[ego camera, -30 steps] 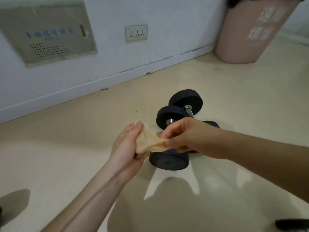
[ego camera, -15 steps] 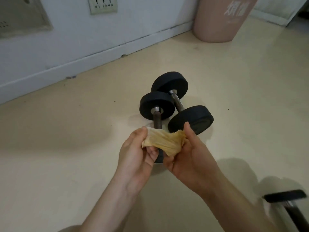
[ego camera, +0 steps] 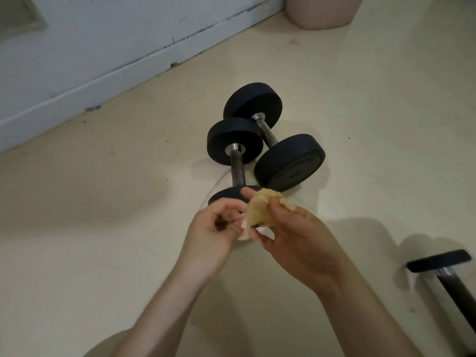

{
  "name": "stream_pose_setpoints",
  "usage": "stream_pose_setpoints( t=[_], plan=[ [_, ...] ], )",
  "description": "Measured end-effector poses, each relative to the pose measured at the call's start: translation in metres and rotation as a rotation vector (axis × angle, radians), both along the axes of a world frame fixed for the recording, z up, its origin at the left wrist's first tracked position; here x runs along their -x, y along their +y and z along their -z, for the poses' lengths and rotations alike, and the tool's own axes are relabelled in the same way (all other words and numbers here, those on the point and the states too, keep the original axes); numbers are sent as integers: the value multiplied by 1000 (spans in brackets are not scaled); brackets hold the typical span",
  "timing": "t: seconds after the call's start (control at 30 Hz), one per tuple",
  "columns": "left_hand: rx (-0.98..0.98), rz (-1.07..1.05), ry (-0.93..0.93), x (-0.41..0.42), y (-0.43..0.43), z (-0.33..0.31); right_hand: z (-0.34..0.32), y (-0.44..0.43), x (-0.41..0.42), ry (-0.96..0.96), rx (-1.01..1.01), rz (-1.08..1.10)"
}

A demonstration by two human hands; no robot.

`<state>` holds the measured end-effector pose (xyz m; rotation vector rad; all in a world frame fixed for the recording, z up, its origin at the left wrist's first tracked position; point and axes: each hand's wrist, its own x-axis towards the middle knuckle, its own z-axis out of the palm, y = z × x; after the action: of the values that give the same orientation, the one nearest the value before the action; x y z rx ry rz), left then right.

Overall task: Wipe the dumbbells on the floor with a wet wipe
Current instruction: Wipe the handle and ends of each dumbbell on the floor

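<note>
Pale cream glossy floor (ego camera: 103, 228) at the foot of a white wall (ego camera: 116, 34) with a scuffed white skirting board (ego camera: 128, 70). At the top right, only the rounded base of a pink plastic bin (ego camera: 322, 14); at the top left, a corner of a grey wall panel (ego camera: 23, 19). In mid-frame, two dumbbells side by side on the floor: a nearer black dumbbell (ego camera: 237, 171) with round matte plates and a knurled steel handle, pointing straight away, and a farther black dumbbell (ego camera: 266, 132) of the same kind, angled off to the right, far plates crowded together, near plates spread apart. Faint raised marks on the outer face of the farther one's near plate, too dim to read. Both hands close together, partly covering the nearer dumbbell's close plate. Right hand (ego camera: 296, 235) clamped on a crumpled yellowish wet wipe (ego camera: 265, 210), thumb pressed on its front, fingers curled behind and beneath. Left hand (ego camera: 213, 233) loosely curled, fingertips against the wipe's pale lower tail; pinching or merely touching, impossible to tell through the blur. At the lower right, a flat black plate on a chrome bar (ego camera: 438, 264), cut off by the frame edge.
</note>
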<state>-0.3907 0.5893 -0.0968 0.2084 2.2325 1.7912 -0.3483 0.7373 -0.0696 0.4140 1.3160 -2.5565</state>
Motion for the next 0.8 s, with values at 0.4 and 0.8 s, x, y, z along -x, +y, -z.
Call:
stream_pose_setpoints(
  t=[0.4, 0.8],
  plan=[
    [-270, -67, -170, -6, -6, -23, 3, -13, -1, -127, -421, 77],
    [452, 252, 341, 46, 11, 2, -1, 30, 20, -192, -831, -5]
  ],
)
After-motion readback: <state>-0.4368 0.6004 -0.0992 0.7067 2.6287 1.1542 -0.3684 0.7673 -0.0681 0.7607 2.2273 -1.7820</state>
